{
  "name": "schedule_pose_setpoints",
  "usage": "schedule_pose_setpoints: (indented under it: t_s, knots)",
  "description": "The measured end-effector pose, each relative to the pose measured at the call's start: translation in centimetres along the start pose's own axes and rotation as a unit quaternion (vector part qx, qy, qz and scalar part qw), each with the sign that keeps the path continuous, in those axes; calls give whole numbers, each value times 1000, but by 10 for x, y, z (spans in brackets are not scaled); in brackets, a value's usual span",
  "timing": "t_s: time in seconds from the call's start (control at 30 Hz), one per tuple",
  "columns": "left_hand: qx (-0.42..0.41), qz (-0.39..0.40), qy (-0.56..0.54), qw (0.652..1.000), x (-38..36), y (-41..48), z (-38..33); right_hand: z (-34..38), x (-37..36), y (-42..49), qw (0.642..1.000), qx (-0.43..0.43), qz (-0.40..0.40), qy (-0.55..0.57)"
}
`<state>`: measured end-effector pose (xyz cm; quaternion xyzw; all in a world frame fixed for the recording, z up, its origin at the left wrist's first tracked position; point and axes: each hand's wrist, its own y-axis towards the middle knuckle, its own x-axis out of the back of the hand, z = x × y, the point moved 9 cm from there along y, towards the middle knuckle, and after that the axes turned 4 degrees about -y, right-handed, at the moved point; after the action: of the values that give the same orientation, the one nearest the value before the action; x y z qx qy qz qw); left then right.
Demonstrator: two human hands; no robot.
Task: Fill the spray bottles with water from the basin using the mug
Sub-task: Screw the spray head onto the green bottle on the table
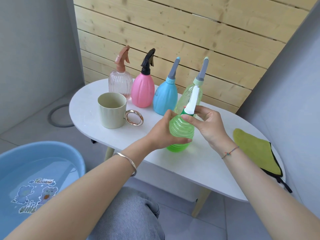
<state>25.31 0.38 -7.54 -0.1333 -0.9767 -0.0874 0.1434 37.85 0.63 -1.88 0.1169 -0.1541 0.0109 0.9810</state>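
Note:
A ribbed green spray bottle with a white nozzle stands on the white oval table. My left hand wraps around its body. My right hand pinches its green collar and white nozzle at the top. Behind it stand four more bottles in a row: a clear pink one, a solid pink one, a blue one and a pale green one. A cream mug with a gold ring handle sits upright at the table's left. The blue basin holds water on the floor at lower left.
A green cloth with black edging lies on the table's right end. A wooden slat wall stands behind the table and grey walls close both sides. My knee in grey trousers is under the table's front edge. A grey ring lies on the floor.

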Motion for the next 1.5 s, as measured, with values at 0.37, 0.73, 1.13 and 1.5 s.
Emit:
schedule_pose_setpoints:
  t_s: [0.37, 0.73, 1.13, 1.5]
  knots:
    - [17, 69, -8, 997, -7, 4, 13, 6, -10, -2, 991, 18, 122, -45]
    - [-5, -2, 39, 999, -2, 2, 9, 4, -2, -9, 998, 39, -46, -10]
    - [67, 143, 66, 985, 7, 10, -1, 10, 28, -13, 996, 20, -91, 9]
    - [33, 9, 60, 998, 16, 85, -50, 7, 126, 37, 984, 35, -167, -52]
